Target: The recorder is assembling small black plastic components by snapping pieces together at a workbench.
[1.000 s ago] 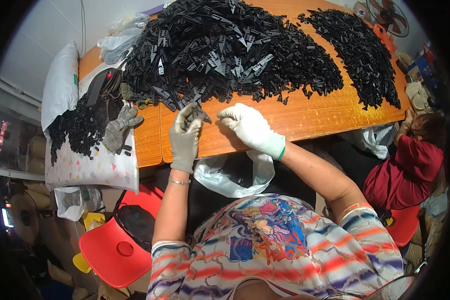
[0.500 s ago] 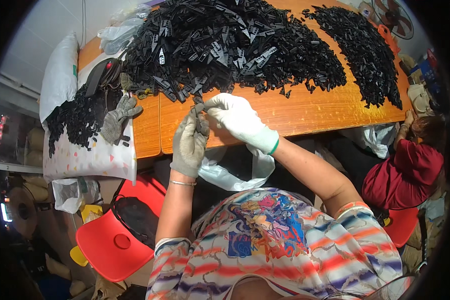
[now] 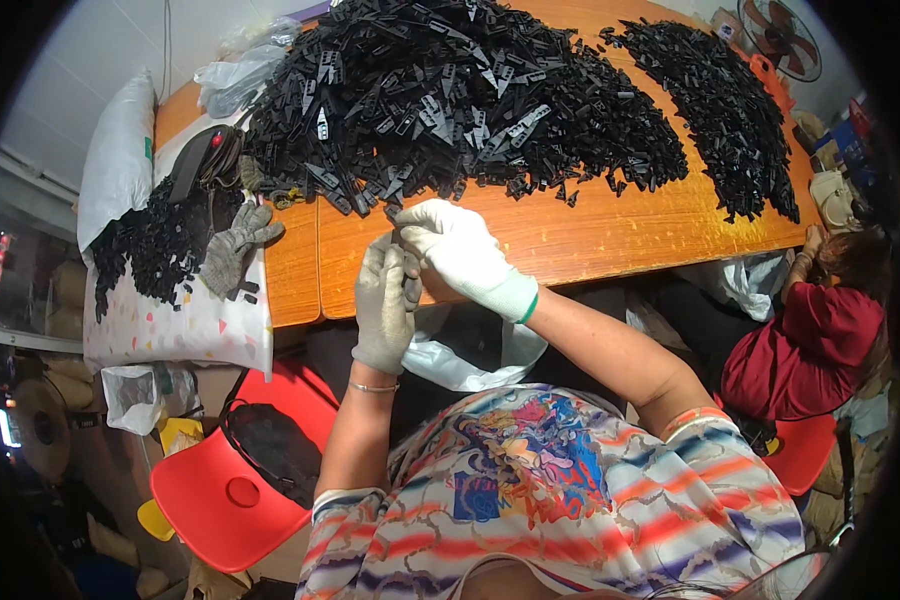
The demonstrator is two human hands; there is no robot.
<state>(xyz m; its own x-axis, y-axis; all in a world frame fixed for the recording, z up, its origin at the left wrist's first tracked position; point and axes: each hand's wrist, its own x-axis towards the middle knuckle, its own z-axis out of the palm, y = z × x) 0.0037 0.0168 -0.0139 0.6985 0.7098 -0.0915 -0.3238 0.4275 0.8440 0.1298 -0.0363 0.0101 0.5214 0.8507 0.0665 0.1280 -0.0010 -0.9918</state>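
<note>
A wood-grain orange-brown bench (image 3: 570,235) carries a large heap of small black plastic pieces (image 3: 450,110), with a narrower black heap (image 3: 715,110) farther right. Over its near edge, the left hand (image 3: 383,305), in a greyish knitted glove, curls its fingers around a small dark plastic piece (image 3: 394,213); the right hand (image 3: 465,255), in a white glove with a green-edged cuff, pinches the upper end, its fingers closed. The piece, just short of the large heap, is mostly hidden by the gloves. An empty grey knitted glove (image 3: 238,245) lies to the left.
</note>
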